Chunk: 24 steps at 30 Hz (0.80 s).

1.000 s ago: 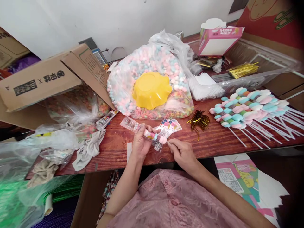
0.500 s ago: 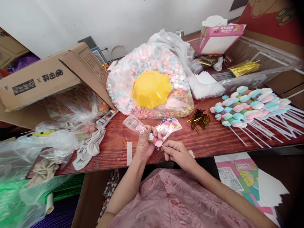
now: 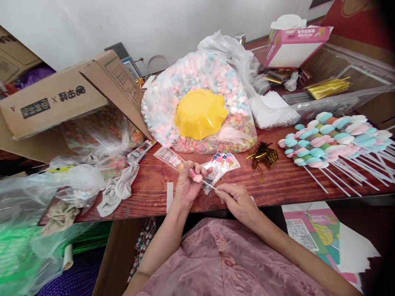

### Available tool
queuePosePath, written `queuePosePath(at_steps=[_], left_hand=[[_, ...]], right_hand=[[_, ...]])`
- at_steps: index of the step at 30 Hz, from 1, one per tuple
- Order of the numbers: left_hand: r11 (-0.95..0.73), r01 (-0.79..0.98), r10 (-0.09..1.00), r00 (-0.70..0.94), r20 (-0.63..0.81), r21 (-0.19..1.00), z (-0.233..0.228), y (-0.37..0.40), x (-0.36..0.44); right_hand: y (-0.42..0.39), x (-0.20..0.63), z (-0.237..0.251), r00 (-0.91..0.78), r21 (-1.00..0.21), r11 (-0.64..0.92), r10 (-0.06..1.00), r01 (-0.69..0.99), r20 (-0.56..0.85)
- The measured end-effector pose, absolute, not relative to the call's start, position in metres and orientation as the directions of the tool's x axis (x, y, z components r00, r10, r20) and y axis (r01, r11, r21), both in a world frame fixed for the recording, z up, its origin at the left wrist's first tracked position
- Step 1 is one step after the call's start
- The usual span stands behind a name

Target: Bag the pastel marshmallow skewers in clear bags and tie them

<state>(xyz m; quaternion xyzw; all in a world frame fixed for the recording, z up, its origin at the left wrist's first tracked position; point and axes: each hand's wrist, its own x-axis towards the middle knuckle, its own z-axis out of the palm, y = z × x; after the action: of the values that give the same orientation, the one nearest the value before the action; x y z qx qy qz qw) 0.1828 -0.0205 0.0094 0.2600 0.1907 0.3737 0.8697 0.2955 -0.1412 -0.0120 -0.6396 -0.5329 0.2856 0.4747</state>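
Note:
My left hand (image 3: 187, 190) is closed around a printed clear packaging bag (image 3: 167, 157), whose flat end sticks out to the upper left. In the same grip sits a marshmallow skewer (image 3: 196, 177), its pink end showing at the fingers. Its thin white stick (image 3: 209, 185) runs to my right hand (image 3: 237, 200), which pinches the lower end between thumb and fingers. How far the skewer sits inside the bag is partly hidden by my left fingers. Just beyond my hands, a fanned stack of printed bags (image 3: 226, 161) lies on the table.
A big clear bag of marshmallows (image 3: 160, 98) bears an upturned yellow bowl (image 3: 202, 113). Gold twist ties (image 3: 263, 155) lie right of the stack, with finished marshmallow skewers (image 3: 330, 139) farther right. At left stand an open cardboard box (image 3: 55, 102) and a crumpled grey cloth (image 3: 119, 191).
My right hand has drawn back slightly from my left, and a longer length of white stick shows between them. The marshmallow sits closer into my left fingers. The view has shifted a little.

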Motion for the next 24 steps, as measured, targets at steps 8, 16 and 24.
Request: queuePosePath(at_steps=[8, 16, 24], left_hand=[[0.634, -0.467, 0.677, 0.720, -0.152, 0.616, 0.009, -0.030, 0.185], [0.726, -0.410, 0.641, 0.695, -0.326, 0.552, 0.009, -0.015, 0.174], [0.661, -0.367, 0.686, 0.650, -0.329, 0.654, 0.010, -0.024, 0.182]], right_hand=[[-0.145, 0.296, -0.020, 0.273, -0.675, 0.109, 0.859, 0.730, 0.434], [-0.152, 0.319, -0.028, 0.154, -0.294, 0.048, 0.764, 0.955, 0.626], [-0.150, 0.308, -0.027, 0.273, -0.598, 0.092, 0.827, 0.796, 0.491]])
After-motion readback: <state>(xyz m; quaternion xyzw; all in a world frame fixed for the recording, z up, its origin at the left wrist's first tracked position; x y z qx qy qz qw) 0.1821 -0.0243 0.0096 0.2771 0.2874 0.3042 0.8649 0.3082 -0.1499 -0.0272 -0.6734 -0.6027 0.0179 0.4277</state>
